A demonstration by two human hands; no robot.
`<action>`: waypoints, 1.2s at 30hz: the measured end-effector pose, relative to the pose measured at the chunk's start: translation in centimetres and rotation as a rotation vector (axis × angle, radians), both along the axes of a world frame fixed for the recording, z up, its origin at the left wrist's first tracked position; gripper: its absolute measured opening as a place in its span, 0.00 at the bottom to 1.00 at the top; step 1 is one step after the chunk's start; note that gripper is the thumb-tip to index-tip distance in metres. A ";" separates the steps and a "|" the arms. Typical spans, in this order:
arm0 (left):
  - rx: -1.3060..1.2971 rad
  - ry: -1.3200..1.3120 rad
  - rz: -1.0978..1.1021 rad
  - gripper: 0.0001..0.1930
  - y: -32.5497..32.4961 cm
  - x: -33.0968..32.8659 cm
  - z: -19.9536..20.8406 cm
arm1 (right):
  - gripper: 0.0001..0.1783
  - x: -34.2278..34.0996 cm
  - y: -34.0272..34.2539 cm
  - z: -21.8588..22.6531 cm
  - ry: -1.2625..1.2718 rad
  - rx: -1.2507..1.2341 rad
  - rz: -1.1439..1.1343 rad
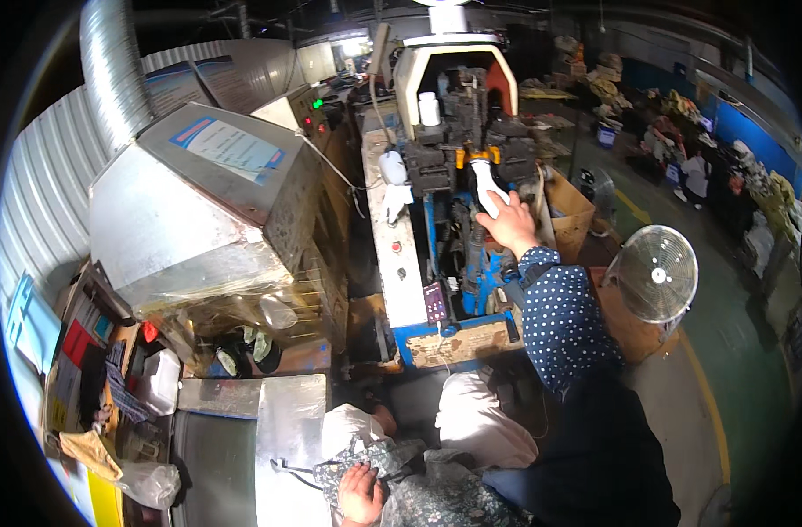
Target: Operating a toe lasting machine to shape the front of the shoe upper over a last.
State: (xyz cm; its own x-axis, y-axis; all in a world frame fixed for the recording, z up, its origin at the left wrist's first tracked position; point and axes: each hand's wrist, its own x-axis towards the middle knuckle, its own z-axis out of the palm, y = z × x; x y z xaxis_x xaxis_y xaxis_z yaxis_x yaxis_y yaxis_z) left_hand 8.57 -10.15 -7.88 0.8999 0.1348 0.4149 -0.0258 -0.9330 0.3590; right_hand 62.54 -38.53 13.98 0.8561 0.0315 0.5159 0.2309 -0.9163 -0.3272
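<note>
My right hand (pixel 511 227) reaches forward to the machine (pixel 432 167), its thumb and fingers about the near end of a white shoe-shaped piece (pixel 484 180). The far end of that piece sits at yellow clamp parts (pixel 478 156) in the machine's middle. A dotted dark sleeve (pixel 563 321) covers my right forearm. Down in my lap, my left hand (pixel 360 494) lies with its fingers laid out on a dark floral apron (pixel 454 492), holding nothing. Left of the clamp, a white shoe-like form (pixel 395 202) rests on the pale side ledge (pixel 401 263).
At the left stands a metal-hooded unit (pixel 199 202) with dark shoes (pixel 260 347) beneath it. A round fan (pixel 656 274) and a cardboard box (pixel 568 211) are on the right. A phone-like device (pixel 434 301) is mounted at the machine's front. Another person (pixel 695 176) is far right.
</note>
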 end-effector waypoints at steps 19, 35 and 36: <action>-0.050 -0.077 -0.070 0.15 1.3 0.0 -4.4 | 0.37 3.7 0.0 4.0 0.035 0.081 0.046; 0.009 -0.053 -0.104 0.16 1.9 -0.1 -5.7 | 0.35 3.8 0.3 3.6 -0.044 0.077 0.021; 0.014 -0.055 -0.106 0.16 1.9 -0.1 -5.6 | 0.35 3.7 0.3 3.6 -0.045 0.078 0.020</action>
